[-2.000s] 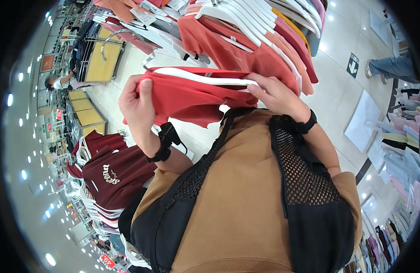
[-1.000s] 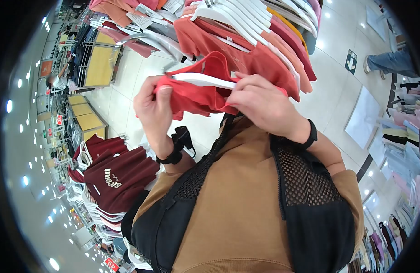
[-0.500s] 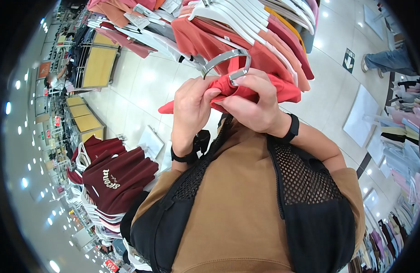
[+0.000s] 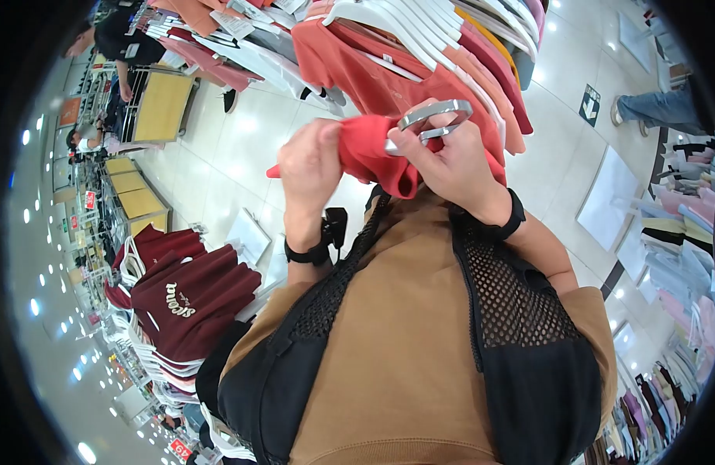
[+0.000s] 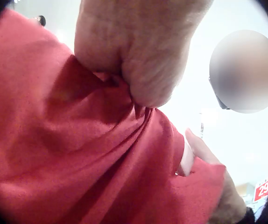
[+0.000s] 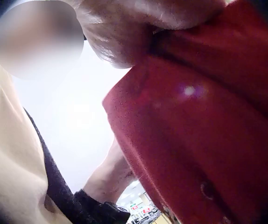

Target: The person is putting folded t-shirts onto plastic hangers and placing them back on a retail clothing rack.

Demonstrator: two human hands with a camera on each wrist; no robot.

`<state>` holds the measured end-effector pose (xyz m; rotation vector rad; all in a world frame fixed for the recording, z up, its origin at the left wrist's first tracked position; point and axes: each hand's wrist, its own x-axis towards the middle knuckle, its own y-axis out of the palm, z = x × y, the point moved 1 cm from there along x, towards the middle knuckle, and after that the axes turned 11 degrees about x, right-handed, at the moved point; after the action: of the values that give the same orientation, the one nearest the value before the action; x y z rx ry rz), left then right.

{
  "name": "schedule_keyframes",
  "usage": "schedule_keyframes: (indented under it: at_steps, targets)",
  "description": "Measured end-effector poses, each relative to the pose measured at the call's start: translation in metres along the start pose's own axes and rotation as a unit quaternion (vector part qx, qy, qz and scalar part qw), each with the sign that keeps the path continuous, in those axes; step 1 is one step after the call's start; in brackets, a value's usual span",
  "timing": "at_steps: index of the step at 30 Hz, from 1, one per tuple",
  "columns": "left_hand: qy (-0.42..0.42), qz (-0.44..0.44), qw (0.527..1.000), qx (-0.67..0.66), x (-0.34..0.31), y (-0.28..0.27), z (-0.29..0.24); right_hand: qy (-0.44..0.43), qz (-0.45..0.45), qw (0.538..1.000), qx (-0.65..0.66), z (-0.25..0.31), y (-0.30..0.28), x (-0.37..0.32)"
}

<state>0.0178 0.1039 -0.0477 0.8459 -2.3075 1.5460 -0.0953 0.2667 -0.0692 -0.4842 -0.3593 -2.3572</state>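
Observation:
A red garment (image 4: 365, 143) is bunched between the two hands in front of the chest. The left hand (image 4: 309, 164) grips its left part; in the left wrist view the fabric (image 5: 92, 140) gathers into folds under that hand (image 5: 138, 51). The right hand (image 4: 458, 163) pinches the hanger at the base of its silver hook (image 4: 436, 112), thumb on the near side. Most of the hanger is hidden in the cloth; a white piece of it (image 5: 186, 157) shows at an opening. In the right wrist view the cloth (image 6: 185, 126) hangs below the right hand (image 6: 124, 28).
A rack of coral and pink tops on white hangers (image 4: 419, 46) stands just beyond the hands. Maroon shirts (image 4: 195, 302) hang at the lower left. Yellow-topped display tables (image 4: 162, 108) and a person in black (image 4: 129, 39) are at the upper left; a jeans leg (image 4: 664, 112) is at the right.
The garment has gone from spread wide to bunched, with the hands closer together. The right hand has moved from the garment's edge to the hook, which has swung to the right. A person in black has appeared.

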Motion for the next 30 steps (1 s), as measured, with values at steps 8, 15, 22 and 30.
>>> schedule_keyframes:
  at_steps: [8, 15, 22, 30]
  targets:
    - [-0.092, -0.004, 0.989, 0.113, 0.007, -0.022, 0.045, -0.028, -0.021, 0.999, -0.036, 0.007, -0.015, 0.007]
    - [0.123, 0.094, 0.981, 0.114, 0.003, 0.007, 0.013, -0.018, -0.024, 0.999, -0.019, -0.009, -0.013, 0.003]
    - [0.096, 0.048, 0.983, 0.147, -0.001, 0.003, 0.027, 0.030, 0.063, 0.994, -0.080, 0.001, -0.013, 0.005]
    - [0.033, -0.025, 0.978, 0.206, 0.002, -0.011, 0.038, -0.065, 0.096, 0.964, -0.239, -0.018, -0.036, 0.007]
